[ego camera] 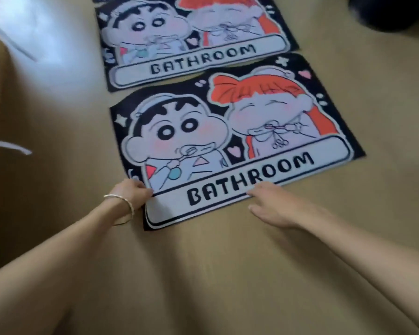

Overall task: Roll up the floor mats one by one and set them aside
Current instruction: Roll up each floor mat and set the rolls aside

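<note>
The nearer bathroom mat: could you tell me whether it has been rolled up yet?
No, the nearer mat lies flat on the floor, with the left hand at its corner and the right hand at its near edge.

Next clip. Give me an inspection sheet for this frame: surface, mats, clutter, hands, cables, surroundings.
Surface: tan floor, with bright glare at the far left.
Job's things: near mat lies flat and unrolled, BATHROOM print up; far mat lies flat just beyond it, its top cut off by the frame.
Clutter: blurred white strips at the left; cannot tell what they are.
Hands: left hand, a bangle on its wrist, has fingers curled at the near mat's left edge, apparently pinching it; right hand is open, fingertips at the mat's near edge.
Cables: nothing seen.
Surroundings: dark object, blurred, in the top right corner.
</note>
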A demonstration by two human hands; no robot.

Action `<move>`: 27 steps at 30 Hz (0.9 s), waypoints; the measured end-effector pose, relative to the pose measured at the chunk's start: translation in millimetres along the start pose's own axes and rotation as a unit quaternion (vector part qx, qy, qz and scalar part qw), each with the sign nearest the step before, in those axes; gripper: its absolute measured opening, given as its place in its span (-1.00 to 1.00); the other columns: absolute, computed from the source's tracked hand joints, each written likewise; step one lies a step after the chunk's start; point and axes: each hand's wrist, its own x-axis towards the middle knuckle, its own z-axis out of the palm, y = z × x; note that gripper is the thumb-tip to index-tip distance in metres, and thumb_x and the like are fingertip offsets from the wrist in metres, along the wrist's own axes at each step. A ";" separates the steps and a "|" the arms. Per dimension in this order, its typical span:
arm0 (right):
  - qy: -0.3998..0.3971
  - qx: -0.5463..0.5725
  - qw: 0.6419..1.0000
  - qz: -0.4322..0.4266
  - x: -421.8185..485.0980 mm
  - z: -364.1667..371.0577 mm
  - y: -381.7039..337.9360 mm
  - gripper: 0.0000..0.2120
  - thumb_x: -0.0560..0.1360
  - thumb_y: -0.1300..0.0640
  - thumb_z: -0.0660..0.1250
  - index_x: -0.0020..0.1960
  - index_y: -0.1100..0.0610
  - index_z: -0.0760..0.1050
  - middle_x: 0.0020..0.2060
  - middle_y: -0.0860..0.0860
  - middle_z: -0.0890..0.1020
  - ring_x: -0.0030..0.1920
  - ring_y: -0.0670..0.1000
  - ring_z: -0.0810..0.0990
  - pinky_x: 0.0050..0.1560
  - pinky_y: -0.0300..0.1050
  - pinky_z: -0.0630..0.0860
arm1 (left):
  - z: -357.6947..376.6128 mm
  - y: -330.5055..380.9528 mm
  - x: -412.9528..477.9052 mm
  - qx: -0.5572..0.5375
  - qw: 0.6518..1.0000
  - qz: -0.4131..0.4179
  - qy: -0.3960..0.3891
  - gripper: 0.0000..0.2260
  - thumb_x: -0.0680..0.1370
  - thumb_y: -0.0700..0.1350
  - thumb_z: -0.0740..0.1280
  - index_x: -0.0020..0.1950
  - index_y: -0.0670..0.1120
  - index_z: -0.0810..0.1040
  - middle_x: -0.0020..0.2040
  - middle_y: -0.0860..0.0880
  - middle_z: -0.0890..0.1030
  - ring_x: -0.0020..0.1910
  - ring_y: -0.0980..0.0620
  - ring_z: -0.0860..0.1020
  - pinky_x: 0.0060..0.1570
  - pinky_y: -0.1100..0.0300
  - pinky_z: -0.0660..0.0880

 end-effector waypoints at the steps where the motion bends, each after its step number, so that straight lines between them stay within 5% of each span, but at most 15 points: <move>1: 0.006 0.012 1.000 0.016 -7.1 1.9 14.0 -0.55 0.59 -0.02 0.14 0.45 0.10 0.29 0.42 0.09 0.32 0.39 0.09 0.33 0.37 0.01 0.30 | 2.9 9.6 -4.9 -0.026 1.000 0.015 -0.006 -0.88 0.48 -0.12 0.31 -0.19 -0.12 0.59 -0.22 -0.15 0.56 -0.16 -0.14 0.52 -0.25 0.18 0.35; 4: 0.025 0.043 0.995 0.085 -40.3 12.6 58.4 -0.55 0.59 -0.03 0.16 0.44 0.08 0.31 0.40 0.10 0.36 0.37 0.10 0.37 0.35 -0.05 0.32 | 22.5 52.3 -23.7 -0.128 0.990 0.065 -0.006 -0.83 0.47 -0.16 0.29 -0.32 -0.13 0.51 -0.41 -0.09 0.46 -0.35 -0.09 0.42 -0.38 0.18 0.27; 11: 0.024 0.109 0.973 0.202 -123.9 55.0 121.8 -0.55 0.58 -0.08 0.19 0.42 0.06 0.33 0.34 0.08 0.40 0.34 0.09 0.40 0.29 -0.10 0.35 | 109.0 170.0 -109.7 -0.372 0.912 0.148 -0.092 -0.77 0.50 -0.27 0.24 -0.33 -0.05 0.49 -0.41 -0.01 0.46 -0.37 0.01 0.42 -0.28 0.17 0.39; 15: 0.039 0.251 0.947 0.199 -149.6 78.1 128.5 -0.29 0.48 -0.19 0.32 0.52 -0.02 0.15 0.45 -0.01 0.33 0.40 -0.03 0.34 0.37 -0.13 0.28 | 147.1 224.3 -164.9 -0.466 0.855 0.159 -0.165 -0.73 0.49 -0.39 0.12 -0.24 -0.07 0.48 -0.37 -0.01 0.43 -0.37 0.02 0.42 -0.29 0.18 0.43; 16: 0.046 0.308 0.930 0.194 -151.9 83.2 126.7 -0.28 0.42 -0.23 0.37 0.48 -0.04 0.22 0.39 -0.03 0.41 0.33 -0.13 0.41 0.33 -0.17 0.33 | 151.0 236.5 -175.3 -0.487 0.841 0.156 -0.176 -0.72 0.49 -0.40 0.11 -0.23 -0.07 0.47 -0.36 -0.01 0.43 -0.38 0.03 0.44 -0.28 0.18 0.44; 18: 0.060 0.392 0.899 0.184 -152.8 90.9 116.7 -0.61 0.36 -0.20 0.42 0.10 -0.02 0.54 -0.03 -0.09 0.66 -0.08 -0.27 0.57 -0.03 -0.30 0.47 | 153.2 256.1 -193.1 -0.532 0.810 0.156 -0.190 -0.69 0.48 -0.44 0.08 -0.18 -0.08 0.48 -0.35 -0.01 0.45 -0.41 0.08 0.47 -0.26 0.19 0.48; 20: 0.101 0.513 0.835 0.170 -145.4 93.2 108.6 -0.74 0.40 -0.11 0.39 -0.21 0.09 0.53 -0.36 -0.06 0.66 -0.34 -0.13 0.57 -0.30 -0.23 0.44 | 149.8 267.1 -206.0 -0.572 0.781 0.164 -0.187 -0.66 0.47 -0.47 0.07 -0.14 -0.09 0.49 -0.27 -0.03 0.47 -0.38 0.11 0.50 -0.26 0.23 0.52; 22: 0.176 0.617 0.741 0.199 -137.0 88.3 106.8 -0.81 0.53 0.06 0.33 -0.22 0.12 0.52 -0.32 -0.03 0.68 -0.40 -0.10 0.60 -0.35 -0.20 0.46 | 143.5 267.4 -208.6 -0.587 0.767 0.181 -0.184 -0.65 0.48 -0.48 0.08 -0.11 -0.07 0.49 -0.13 -0.08 0.48 -0.24 0.04 0.52 -0.19 0.20 0.56; 23: 0.225 0.617 0.724 0.212 -132.6 86.6 113.5 -0.86 0.55 0.15 0.30 -0.17 0.12 0.56 -0.17 0.01 0.69 -0.32 -0.10 0.62 -0.27 -0.15 0.49 | 142.0 263.8 -206.4 -0.581 0.771 0.192 -0.175 -0.65 0.49 -0.47 0.08 -0.10 -0.06 0.49 -0.09 -0.08 0.50 -0.17 0.01 0.53 -0.11 0.14 0.58; 24: 0.258 0.552 0.765 0.207 -130.3 83.5 120.5 -0.89 0.55 0.23 0.29 -0.04 0.12 0.60 0.00 0.02 0.66 -0.15 -0.08 0.63 -0.10 -0.13 0.51 | 142.7 255.9 -202.7 -0.561 0.786 0.208 -0.155 -0.67 0.49 -0.44 0.10 -0.08 -0.04 0.49 -0.06 -0.08 0.54 -0.10 -0.02 0.56 -0.02 0.04 0.58; 27: 0.251 0.391 0.878 0.113 -123.0 69.1 137.3 -0.54 0.56 0.37 0.17 0.34 -0.02 0.47 0.22 -0.14 0.50 0.24 -0.19 0.41 0.19 -0.53 0.23 | 142.4 212.0 -194.6 -0.451 0.838 0.299 -0.061 -0.75 0.46 -0.23 0.16 0.01 0.06 0.49 0.01 -0.05 0.59 0.00 -0.01 0.57 0.13 -0.11 0.50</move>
